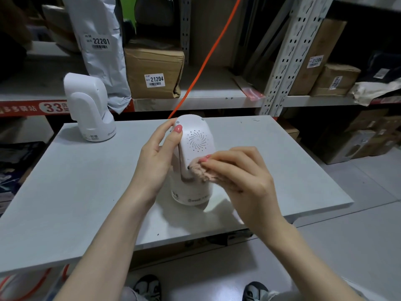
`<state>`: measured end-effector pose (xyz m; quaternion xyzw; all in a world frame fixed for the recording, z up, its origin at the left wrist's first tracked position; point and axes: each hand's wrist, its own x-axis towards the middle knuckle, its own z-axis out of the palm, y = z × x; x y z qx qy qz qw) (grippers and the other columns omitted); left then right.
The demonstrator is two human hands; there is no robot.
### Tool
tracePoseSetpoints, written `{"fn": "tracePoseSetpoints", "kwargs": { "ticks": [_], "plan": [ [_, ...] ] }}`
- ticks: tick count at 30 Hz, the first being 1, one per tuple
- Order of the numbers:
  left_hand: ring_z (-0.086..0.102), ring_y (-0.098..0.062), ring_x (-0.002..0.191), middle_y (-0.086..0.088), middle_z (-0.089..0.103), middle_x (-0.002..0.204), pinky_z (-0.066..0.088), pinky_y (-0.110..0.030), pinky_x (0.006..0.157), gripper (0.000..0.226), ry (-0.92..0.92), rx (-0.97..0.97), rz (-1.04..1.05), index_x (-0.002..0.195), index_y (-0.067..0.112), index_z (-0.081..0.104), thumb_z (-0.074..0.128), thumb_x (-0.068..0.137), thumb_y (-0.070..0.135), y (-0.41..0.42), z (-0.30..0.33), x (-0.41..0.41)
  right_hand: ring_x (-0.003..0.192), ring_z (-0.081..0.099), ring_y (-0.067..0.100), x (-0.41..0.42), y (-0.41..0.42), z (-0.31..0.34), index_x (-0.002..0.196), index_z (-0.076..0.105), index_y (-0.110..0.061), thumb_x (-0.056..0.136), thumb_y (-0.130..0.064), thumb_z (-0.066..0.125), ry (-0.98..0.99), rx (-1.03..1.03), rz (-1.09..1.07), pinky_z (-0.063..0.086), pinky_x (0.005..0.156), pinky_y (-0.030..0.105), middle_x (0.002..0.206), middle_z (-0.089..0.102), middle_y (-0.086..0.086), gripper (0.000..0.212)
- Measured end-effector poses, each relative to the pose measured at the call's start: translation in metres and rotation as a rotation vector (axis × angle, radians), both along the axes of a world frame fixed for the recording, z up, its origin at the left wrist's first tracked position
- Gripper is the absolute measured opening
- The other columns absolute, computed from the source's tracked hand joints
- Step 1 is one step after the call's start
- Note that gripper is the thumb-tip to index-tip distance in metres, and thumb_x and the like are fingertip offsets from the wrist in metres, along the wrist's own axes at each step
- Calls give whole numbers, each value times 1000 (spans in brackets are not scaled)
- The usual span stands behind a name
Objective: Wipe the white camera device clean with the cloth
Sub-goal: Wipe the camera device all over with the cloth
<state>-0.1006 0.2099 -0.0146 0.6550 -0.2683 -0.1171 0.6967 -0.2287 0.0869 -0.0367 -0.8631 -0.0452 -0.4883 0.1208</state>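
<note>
White plastic, the upright camera device [192, 161] stands mid-table [86, 192] between both hands, its long axis vertical: the left hand [159, 153] grips its upper left side while the right hand [236, 170] pinches a pink cloth [200, 172] against its lower right flank.
</note>
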Motion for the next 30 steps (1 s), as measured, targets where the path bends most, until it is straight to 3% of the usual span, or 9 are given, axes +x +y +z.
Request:
{"fn": "tracePoseSetpoints", "kwargs": {
  "ticks": [2, 4, 7, 9, 15, 18, 20, 25, 30],
  "plan": [
    [66, -12, 96, 15, 71, 98, 52, -43, 88, 34, 32, -6, 10, 112, 41, 63, 51, 83, 55, 0, 0, 0, 90, 59, 25, -3, -9, 1, 106, 74, -12, 84, -9, 75, 0, 37, -31, 50, 77, 27, 104, 71, 0, 22],
    [65, -13, 92, 18, 71, 92, 51, -45, 89, 21, 29, -13, 31, 106, 44, 62, 53, 89, 52, -1, -2, 0, 90, 59, 25, -5, -8, 0, 104, 75, -12, 85, -10, 74, -11, 52, -50, 50, 76, 27, 103, 71, 0, 19],
    [57, 1, 68, 26, 66, 68, 50, -29, 72, 11, -20, -19, 59, 101, 43, 58, 49, 96, 40, -3, -2, -4, 89, 60, 26, -1, 8, -3, 107, 74, -13, 86, -10, 74, -9, 15, -13, 51, 72, 32, 104, 71, 0, 21],
    [55, 9, 60, 29, 64, 63, 46, -18, 62, 11, -58, -14, 58, 99, 44, 57, 47, 97, 39, -3, -1, -7, 87, 60, 27, 1, 16, -4, 108, 74, -14, 90, -9, 69, -2, -34, 34, 52, 70, 33, 104, 71, 1, 19],
    [60, 4, 76, 26, 67, 78, 51, -33, 83, 13, -51, 7, 18, 98, 47, 56, 49, 97, 36, -1, 0, -3, 89, 58, 25, -6, -13, 5, 106, 74, -13, 87, -14, 73, 14, -22, -10, 50, 77, 27, 104, 71, 1, 19],
    [58, -3, 78, 18, 66, 87, 48, -19, 75, 16, -104, 24, -64, 107, 48, 57, 54, 91, 46, 1, -1, -6, 91, 58, 23, -6, -18, 13, 106, 73, -9, 91, -18, 66, -30, 46, -58, 45, 83, 18, 103, 70, 3, 19],
    [60, 3, 79, 14, 67, 93, 45, -7, 70, 27, -145, 30, -127, 114, 43, 57, 56, 87, 48, 2, 0, -11, 90, 58, 24, -4, -16, 17, 107, 72, -8, 90, -17, 67, -72, 89, -98, 42, 83, 16, 102, 70, 4, 20],
    [60, 13, 78, 26, 69, 83, 44, -5, 70, 29, -145, -9, -118, 120, 32, 57, 49, 92, 32, 4, -1, -13, 93, 55, 19, 4, -2, 20, 109, 72, -11, 89, -19, 65, -112, 179, -98, 42, 84, 15, 103, 65, -5, 22],
    [59, 15, 71, 34, 66, 76, 44, -4, 66, 19, -114, -41, -78, 111, 34, 56, 45, 99, 23, 2, 0, -12, 91, 60, 25, 3, 4, 9, 108, 73, -11, 88, -12, 73, -62, 55, -48, 50, 78, 27, 104, 71, 4, 20]
  ]
}}
